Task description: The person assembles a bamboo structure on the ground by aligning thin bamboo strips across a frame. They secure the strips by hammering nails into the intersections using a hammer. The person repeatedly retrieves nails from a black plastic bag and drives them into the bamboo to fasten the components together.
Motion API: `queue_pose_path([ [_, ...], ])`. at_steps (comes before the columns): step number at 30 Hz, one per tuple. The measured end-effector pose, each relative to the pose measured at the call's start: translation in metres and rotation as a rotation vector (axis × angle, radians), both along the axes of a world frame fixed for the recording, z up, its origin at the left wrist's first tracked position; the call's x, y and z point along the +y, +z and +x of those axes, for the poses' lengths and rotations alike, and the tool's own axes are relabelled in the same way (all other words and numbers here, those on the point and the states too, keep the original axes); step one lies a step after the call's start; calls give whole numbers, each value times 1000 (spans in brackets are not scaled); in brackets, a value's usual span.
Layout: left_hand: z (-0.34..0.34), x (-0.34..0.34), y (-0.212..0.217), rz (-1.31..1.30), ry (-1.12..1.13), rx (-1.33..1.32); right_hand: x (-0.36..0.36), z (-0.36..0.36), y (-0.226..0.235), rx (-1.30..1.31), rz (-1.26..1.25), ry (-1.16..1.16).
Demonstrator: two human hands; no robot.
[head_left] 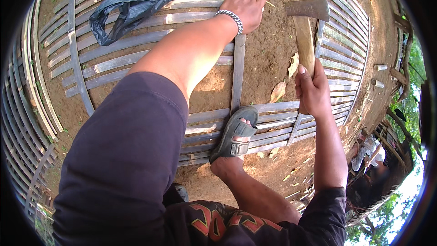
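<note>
My right hand [313, 90] grips the pale wooden handle of a hatchet [304, 34], held upright in view with its dark metal head at the top. The fingers are wrapped around the lower handle. My left hand [246, 4], with a chain bracelet at the wrist, reaches far forward. Its fingers are stretched out and lie over the upper end of a long grey upright strip [238, 75]. This strip crosses a panel of split bamboo slats [195, 17] on the ground. My sandalled foot [239, 132] stands on the slats at the strip's near end.
A crumpled black plastic bag [132, 7] lies on the slats at the far left. More slatted panels [343, 48] lie at right, and others [22, 123] at the left edge. Dry leaves [278, 92] dot the bare soil. Another person [371, 150] is at the right edge.
</note>
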State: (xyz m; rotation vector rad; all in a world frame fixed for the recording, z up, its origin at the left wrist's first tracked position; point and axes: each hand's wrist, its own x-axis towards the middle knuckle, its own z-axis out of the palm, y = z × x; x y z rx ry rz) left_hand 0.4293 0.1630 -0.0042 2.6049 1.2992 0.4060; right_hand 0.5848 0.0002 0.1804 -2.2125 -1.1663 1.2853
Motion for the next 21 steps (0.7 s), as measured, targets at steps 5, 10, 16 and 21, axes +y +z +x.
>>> queue_pose_path([
  [5,3,1,11,-8,-36,39,-8,4,0,-294,-316,454],
  [10,-3,0,1,-22,-22,2,-12,-8,-13,-43,-93,3],
  [16,1,3,5,-19,-31,-6,-17,8,2,-326,-317,342],
  [21,0,0,10,-38,-40,29,-32,-8,-20,-136,170,-81],
])
